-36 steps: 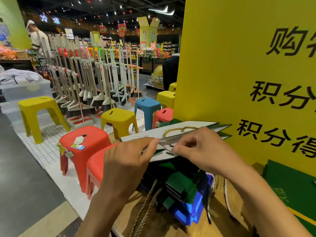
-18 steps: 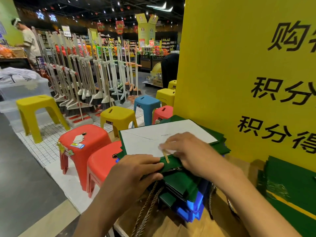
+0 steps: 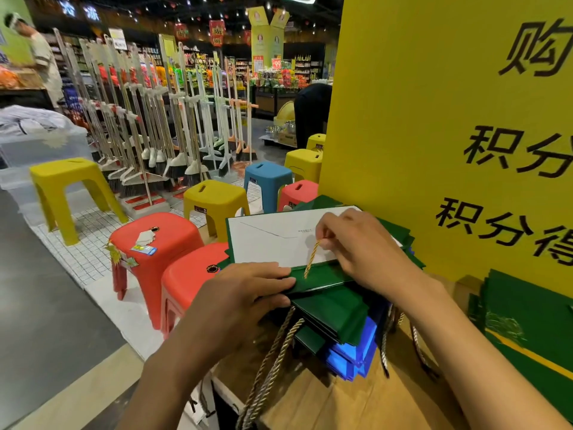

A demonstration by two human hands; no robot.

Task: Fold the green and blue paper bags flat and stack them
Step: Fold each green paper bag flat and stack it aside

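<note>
Green bag (image 3: pixel 322 276) lies flat on the stack (image 3: pixel 341 321), white face up. Left hand (image 3: pixel 242 296) grips its near edge. Right hand (image 3: pixel 366 249) pinches the gold cord (image 3: pixel 312 257). Yellow sign (image 3: pixel 434 119) stands just behind the stack, tabletop (image 3: pixel 341 405) in front.

Location: retail store, supermarket type. Indicators: brooms (image 3: pixel 161 128) racked upright in display rows; coloured plastic stools (image 3: pixel 155 234) set out on the floor, one carrying a product label (image 3: pixel 143 249); stocked goods shelves (image 3: pixel 279 72) behind; red hanging signs (image 3: pixel 217 32) overhead; yellow printed signboard (image 3: pixel 418 103).
</note>
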